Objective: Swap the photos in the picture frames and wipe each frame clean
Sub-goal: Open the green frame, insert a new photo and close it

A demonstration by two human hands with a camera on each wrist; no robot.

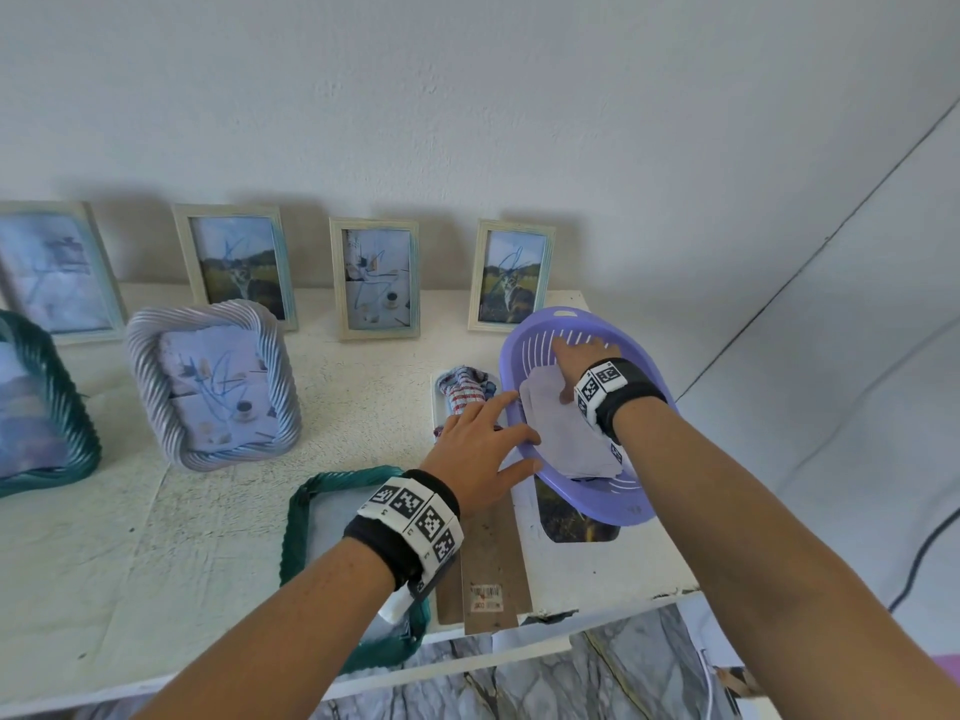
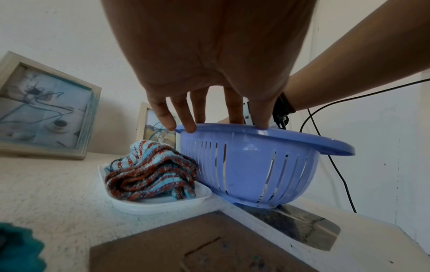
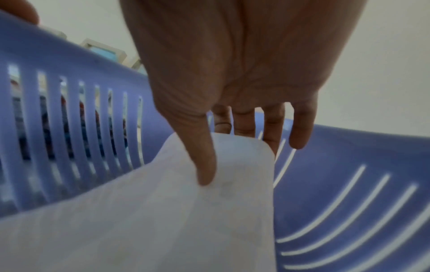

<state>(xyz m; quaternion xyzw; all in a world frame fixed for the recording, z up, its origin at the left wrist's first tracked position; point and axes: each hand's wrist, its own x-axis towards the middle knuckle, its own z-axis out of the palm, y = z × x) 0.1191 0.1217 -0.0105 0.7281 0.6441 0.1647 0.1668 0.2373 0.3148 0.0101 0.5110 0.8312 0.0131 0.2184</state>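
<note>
A purple slotted basket [image 1: 597, 504] [image 2: 244, 165] [image 3: 349, 165] stands tilted at the table's right end. Inside it lies a pale sheet [image 1: 561, 433] [image 3: 163, 220]. My right hand [image 1: 582, 356] [image 3: 232, 73] reaches into the basket and pinches the sheet's far edge, thumb on top and fingers behind it. My left hand [image 1: 483, 449] [image 2: 209, 73] rests straight, spread fingers on the basket's near rim. A teal frame [image 1: 311, 491] lies flat under my left wrist, with a brown backing board [image 1: 493, 553] [image 2: 186, 248] beside it. A loose photo [image 1: 566, 522] [image 2: 302, 226] lies partly under the basket.
A striped cloth [image 1: 465, 389] [image 2: 149, 169] sits in a white tray [image 2: 158, 202] left of the basket. Several framed photos stand along the wall, among them a silver twisted frame [image 1: 213, 381] and a pale one [image 1: 511, 275]. The table's chipped front edge [image 1: 597, 600] is close.
</note>
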